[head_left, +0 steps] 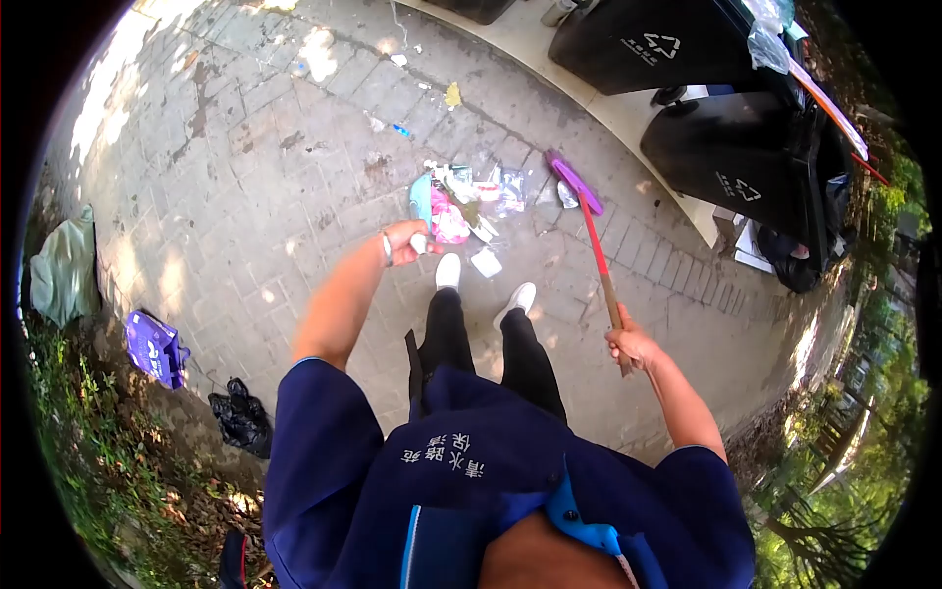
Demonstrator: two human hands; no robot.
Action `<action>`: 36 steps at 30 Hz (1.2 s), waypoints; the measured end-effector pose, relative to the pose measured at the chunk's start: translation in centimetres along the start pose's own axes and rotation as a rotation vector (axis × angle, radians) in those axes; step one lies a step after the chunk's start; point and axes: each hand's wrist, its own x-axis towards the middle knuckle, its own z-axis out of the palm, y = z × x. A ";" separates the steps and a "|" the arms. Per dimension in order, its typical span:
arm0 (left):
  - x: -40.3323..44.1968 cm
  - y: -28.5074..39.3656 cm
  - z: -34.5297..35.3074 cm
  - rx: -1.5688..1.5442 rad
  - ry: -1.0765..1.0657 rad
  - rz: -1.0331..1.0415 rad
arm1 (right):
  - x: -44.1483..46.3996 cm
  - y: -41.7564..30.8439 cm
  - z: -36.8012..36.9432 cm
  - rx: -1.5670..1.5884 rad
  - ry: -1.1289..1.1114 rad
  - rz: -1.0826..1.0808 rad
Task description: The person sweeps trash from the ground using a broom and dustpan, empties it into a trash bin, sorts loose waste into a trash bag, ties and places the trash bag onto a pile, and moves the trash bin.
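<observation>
My right hand (633, 344) is closed round the handle of a broom (592, 236), red and brown, with its purple head resting on the paving. At the left, my left hand (404, 242) is closed round the white-ended handle of what looks like a dustpan (421, 199), of which a teal part shows beyond the fingers. A crumpled pink plastic bag (449, 222) lies right beside the teal part. Litter (481, 187), clear wrappers and paper scraps, spreads between the dustpan and the broom head. A white piece of paper (486, 262) lies near my shoes.
Black wheeled bins (726, 147) stand along the kerb at the upper right, with bags and cartons by them. At the left edge are a pale green sack (65, 267), a purple bag (154, 348) and a black plastic bag (240, 417), next to plants.
</observation>
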 end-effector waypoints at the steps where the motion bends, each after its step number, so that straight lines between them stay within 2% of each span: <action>1: 0.7 0.0 1.0 0.034 -0.025 0.016 | 0.1 0.1 1.1 0.002 0.002 0.007; 3: 3.2 -1.4 2.8 -0.034 -0.002 0.025 | -0.4 0.4 3.0 0.147 -0.085 0.027; 7: 4.2 -2.5 3.5 -0.126 0.078 0.083 | -3.7 -1.2 7.4 0.159 -0.197 0.067; 10: 3.1 -2.3 2.9 -0.108 0.035 0.063 | -5.5 -2.3 9.2 0.205 -0.432 0.138; 12: 2.7 -2.4 2.6 -0.088 0.013 0.046 | -6.8 -3.2 9.7 0.228 -0.457 0.143; 14: 3.0 -2.8 2.8 -0.184 0.003 0.158 | -6.8 -3.5 9.7 0.254 -0.483 0.147; 20: 2.9 -4.1 4.0 -0.343 0.057 0.191 | -4.4 0.5 8.4 0.051 -0.438 0.150; 21: 2.6 -4.3 4.5 -0.398 0.082 0.201 | -2.6 1.9 8.7 0.003 -0.367 0.088; 22: 3.4 -5.3 3.8 -0.368 -0.016 0.172 | -1.4 2.8 8.9 -0.039 -0.290 0.017; 24: 4.3 -7.0 4.2 -0.455 -0.087 0.231 | -0.8 4.4 9.8 -0.072 -0.305 -0.091; 25: 4.9 -7.8 3.7 -0.402 -0.131 0.258 | -0.6 4.9 10.1 -0.136 -0.322 -0.162; 27: 2.0 -7.6 5.8 -0.404 -0.035 0.228 | -1.7 5.6 9.3 -0.212 -0.293 -0.184; 29: -0.1 -8.0 6.5 -0.390 -0.057 0.161 | -2.3 6.6 7.6 -0.245 -0.293 -0.221; 31: -1.8 -9.3 7.5 -0.404 -0.056 0.233 | -3.4 7.9 6.2 -0.303 -0.312 -0.245; 33: -3.6 -10.1 8.7 -0.444 -0.150 0.280 | -4.3 9.4 5.3 -0.524 -0.165 -0.435; 35: -5.2 -11.0 10.3 -0.427 -0.116 0.305 | -3.4 12.8 3.8 -0.522 -0.167 -0.508; 36: -6.3 -11.4 11.4 -0.418 -0.108 0.354 | -2.4 15.3 3.2 -0.450 -0.144 -0.630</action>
